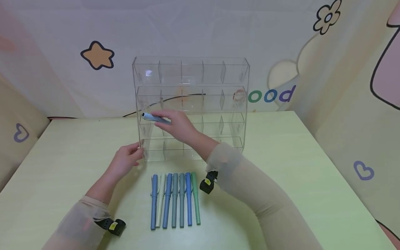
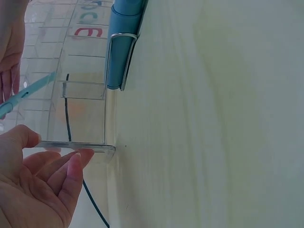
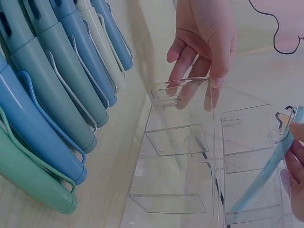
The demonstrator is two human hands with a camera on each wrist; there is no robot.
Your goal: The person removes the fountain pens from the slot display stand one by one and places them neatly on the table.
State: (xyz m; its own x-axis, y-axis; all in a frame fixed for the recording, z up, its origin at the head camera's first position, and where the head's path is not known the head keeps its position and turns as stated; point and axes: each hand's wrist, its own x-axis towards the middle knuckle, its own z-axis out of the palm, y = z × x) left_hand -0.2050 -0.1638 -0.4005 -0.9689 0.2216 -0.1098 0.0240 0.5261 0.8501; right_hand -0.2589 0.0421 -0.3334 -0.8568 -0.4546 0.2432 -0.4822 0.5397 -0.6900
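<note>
A clear acrylic rack with tiers of small compartments stands upright at the back of the table. My left hand pinches its lower left side edge, thumb on one face and fingers on the other, as the left wrist view shows. In front of the rack's left half, my right hand holds a light blue pen between thumb and fingers. The pen lies nearly level, its capped end pointing left, near the second-lowest tier. The right wrist view shows the pen partly through the clear walls.
Several capped pens in blue, grey-green, pale and green lie side by side in front of the rack, among them a green pen at the right end and a dark blue pen at the left. A patterned cloth hangs behind the table.
</note>
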